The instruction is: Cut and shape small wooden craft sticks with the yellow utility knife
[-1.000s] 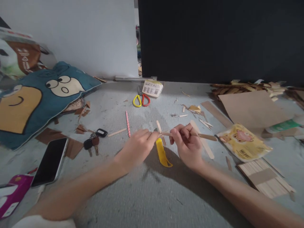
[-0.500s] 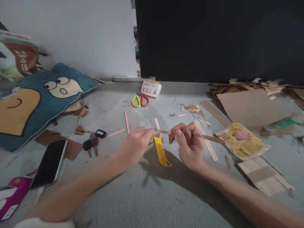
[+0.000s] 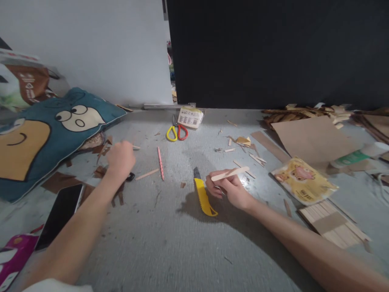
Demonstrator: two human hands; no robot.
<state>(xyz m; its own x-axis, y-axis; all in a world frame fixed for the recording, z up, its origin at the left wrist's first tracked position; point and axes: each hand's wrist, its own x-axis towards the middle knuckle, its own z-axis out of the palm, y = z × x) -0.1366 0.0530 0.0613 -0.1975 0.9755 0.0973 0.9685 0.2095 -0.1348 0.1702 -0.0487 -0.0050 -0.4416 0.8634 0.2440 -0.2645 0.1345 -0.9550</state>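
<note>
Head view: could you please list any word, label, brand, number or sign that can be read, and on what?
No text reads clearly.
Yellow packet: dark lettering, blurred.
White packet: print too small.
Bag: white print, blurred.
Tube: nothing legible.

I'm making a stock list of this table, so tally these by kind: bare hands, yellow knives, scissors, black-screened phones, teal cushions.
Bare hands: 2, left hand and right hand
Yellow knife: 1
Scissors: 1
Black-screened phone: 1
Teal cushion: 1
Total: 6
</note>
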